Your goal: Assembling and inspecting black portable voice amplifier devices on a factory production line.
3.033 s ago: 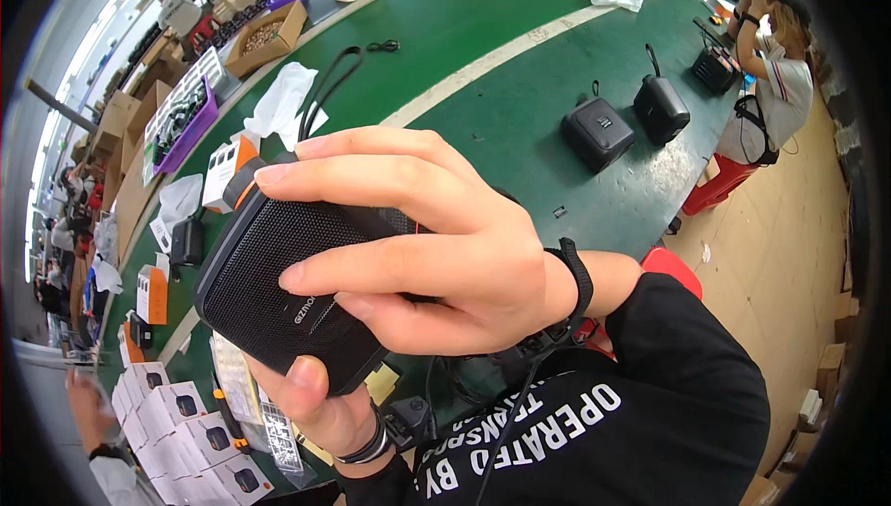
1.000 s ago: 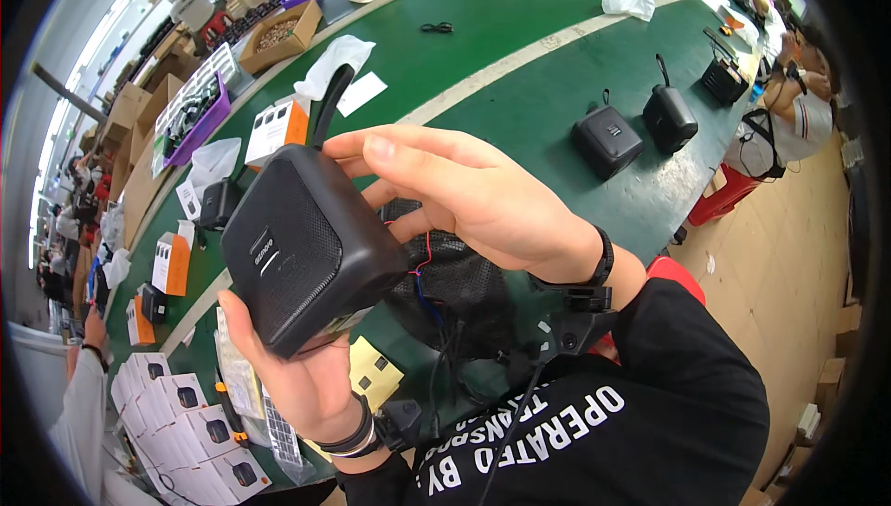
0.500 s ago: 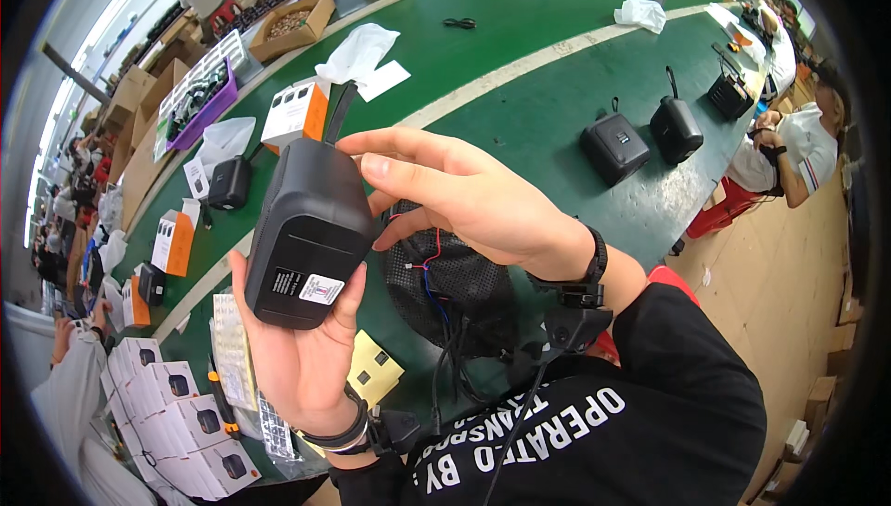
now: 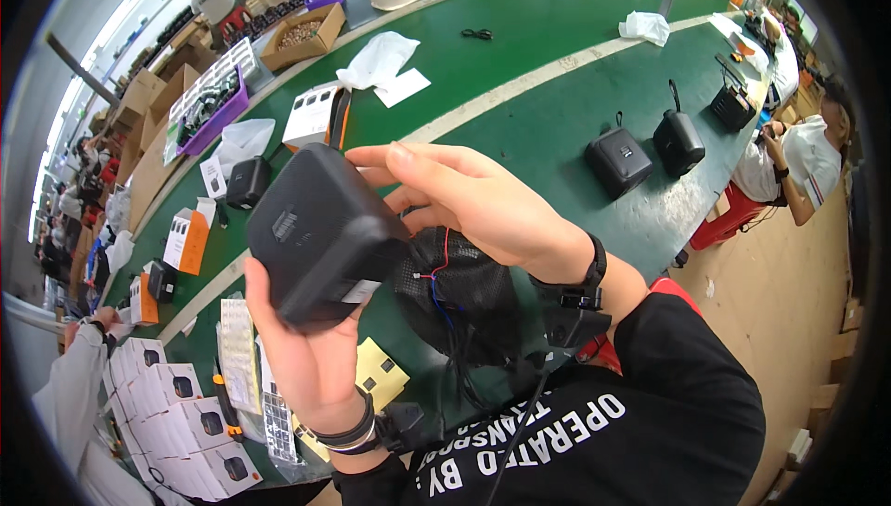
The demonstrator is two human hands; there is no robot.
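Observation:
A black portable speaker with a strap rests in my left hand, its fingers and thumb closed around the lower end. It is tilted, with its broad face toward me and part of the white label showing on its lower side. At its upper right edge is my right hand, fingers stretched and apart, fingertips close against the casing; whether they press on it I cannot tell. Below that hand lies a black mesh bundle with red and blue wires. A yellow sticker sheet lies beside my left wrist.
Two more black speakers stand on the green table to the right. Stacked white boxes, a yellow-black cutter and label sheets are at lower left. Orange-white boxes line the left. A co-worker sits at right.
The speaker has turned in my left hand: the labelled side has swung down and the broad face has come round. My right hand has shifted slightly, thumb raised. The view has moved a little.

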